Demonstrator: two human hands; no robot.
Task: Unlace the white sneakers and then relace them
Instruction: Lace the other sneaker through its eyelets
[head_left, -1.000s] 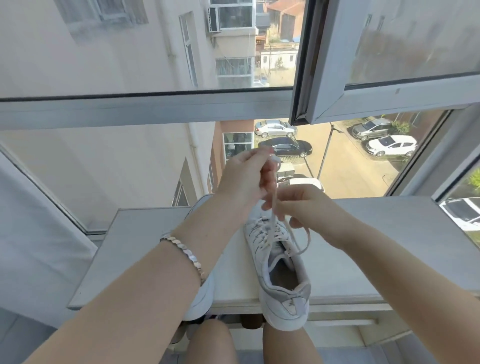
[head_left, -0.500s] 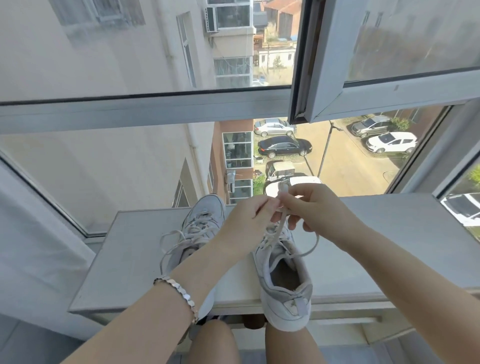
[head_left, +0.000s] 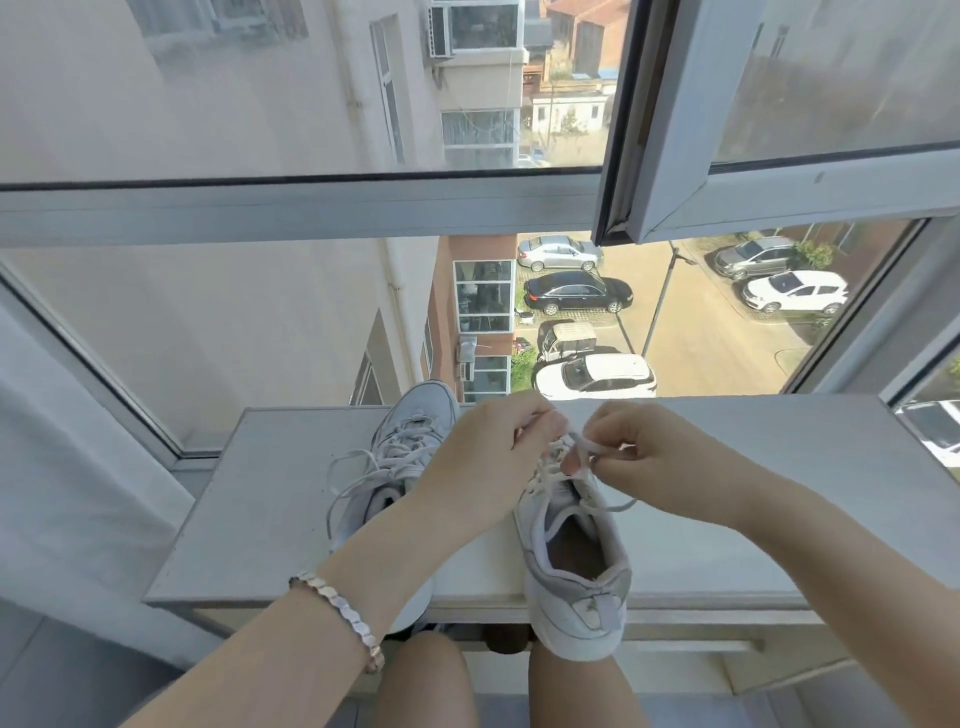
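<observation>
White sneaker on the right (head_left: 574, 571) stands on the desk (head_left: 260, 493) with its toe toward the window and its heel hanging over the near edge, so the dark inside of the shoe is in view. Its lace (head_left: 584, 446) is raised above the tongue, and both hands meet there. The left hand (head_left: 488, 457) pinches the lace from the left with curled fingers, and the right hand (head_left: 639, 457) pinches it from the right, the fingertips of the two hands almost touching. One loose end of the lace trails down over the shoe's right side onto the desk.

Just beside it, to the left, stands the second white sneaker (head_left: 410, 447), also toe to the window. Its laces lie slack in wide loops, one curling out over the desk (the left forearm hides its heel). A bracelet (head_left: 337, 610) of metal links circles the left wrist. Two bare knees (head_left: 426, 680) show below the desk's near edge.

Beyond the desk is the window frame (head_left: 311, 208), with an open sash (head_left: 779, 197) at upper right. Far below, a white car (head_left: 592, 376) and several others are parked on a paved yard.
</observation>
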